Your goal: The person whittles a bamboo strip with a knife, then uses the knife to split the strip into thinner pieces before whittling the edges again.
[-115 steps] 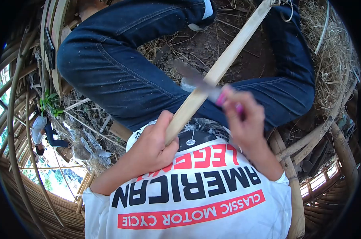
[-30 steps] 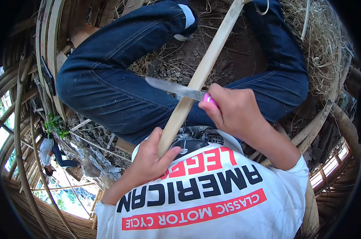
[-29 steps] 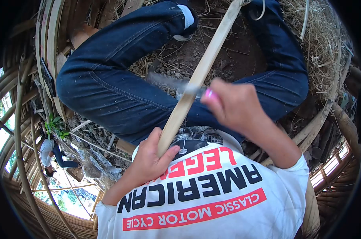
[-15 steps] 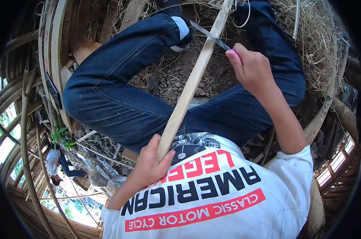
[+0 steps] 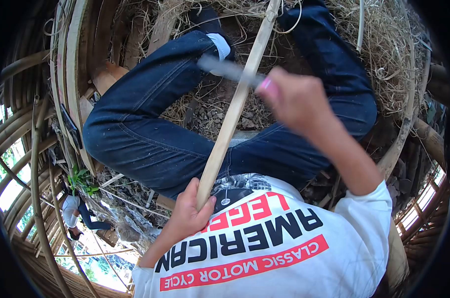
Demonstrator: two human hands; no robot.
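A long pale wooden strip (image 5: 231,114) slants from my lap up between my legs toward the far ground. My left hand (image 5: 191,207) is closed around its near end, close against my shirt. In my right hand (image 5: 299,99) is a knife (image 5: 225,68) with a pink handle, smeared by motion. Its blade lies across the upper part of the strip and points left. The strip's far end runs past the top edge of the view.
Dry curly shavings (image 5: 383,54) pile up at the right. Long pale slats (image 5: 72,59) stand at the left beside a dark phone-like object (image 5: 70,124). Bamboo poles (image 5: 36,193) curve along the left, and another person (image 5: 75,211) is beyond them at lower left.
My right hand has drawn the knife down and toward me along the strip, and the blade is now blurred. The left hand keeps its hold on the near end.
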